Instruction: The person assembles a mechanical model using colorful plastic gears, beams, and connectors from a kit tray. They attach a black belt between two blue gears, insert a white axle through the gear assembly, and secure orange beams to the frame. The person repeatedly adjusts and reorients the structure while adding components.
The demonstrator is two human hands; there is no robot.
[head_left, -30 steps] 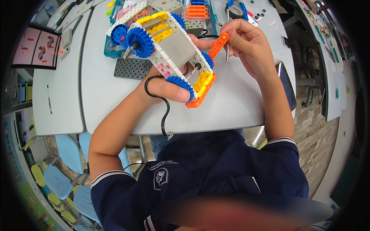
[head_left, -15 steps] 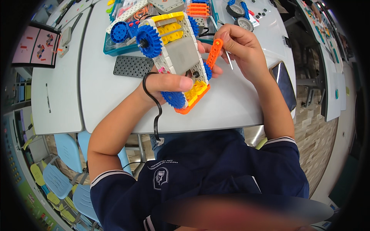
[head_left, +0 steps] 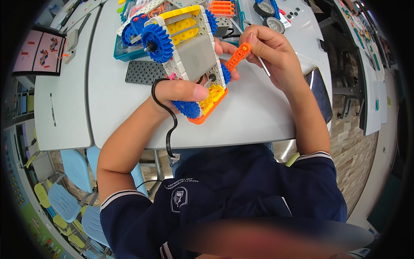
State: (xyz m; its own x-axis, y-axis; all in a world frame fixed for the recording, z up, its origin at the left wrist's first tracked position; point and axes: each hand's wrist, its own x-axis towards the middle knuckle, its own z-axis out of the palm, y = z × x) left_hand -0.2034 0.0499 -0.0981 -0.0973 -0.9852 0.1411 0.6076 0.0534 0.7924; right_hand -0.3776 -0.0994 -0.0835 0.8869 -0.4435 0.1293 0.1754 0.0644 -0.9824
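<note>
My left hand [head_left: 179, 91] is wrapped round a building-kit chassis [head_left: 196, 58] of white beams and a grey block, its thumb across the near part. Blue gears [head_left: 157, 44] stand out at the corners, and yellow pieces [head_left: 213, 96] with an orange strip form the near end. A black cable [head_left: 172, 129] hangs past the left wrist. My right hand [head_left: 274, 54] is closed on the upper end of an orange holed beam [head_left: 235, 59], where a small yellow pin shows. From under those fingers a thin grey rod [head_left: 264, 67] sticks out. The beam's lower end meets the right-side gear; whether they are joined I cannot tell.
Behind the chassis are a teal parts bin [head_left: 129, 54] and a dark holed plate [head_left: 144, 72]. Grey wheels [head_left: 274, 24] lie at the far right, a phone [head_left: 318, 95] near the right edge. A screen [head_left: 39, 52] stands at the left.
The chassis has shifted slightly left with my left hand. The orange beam leans further over to the right, and the grey rod has tilted more. Both hands keep their hold.
</note>
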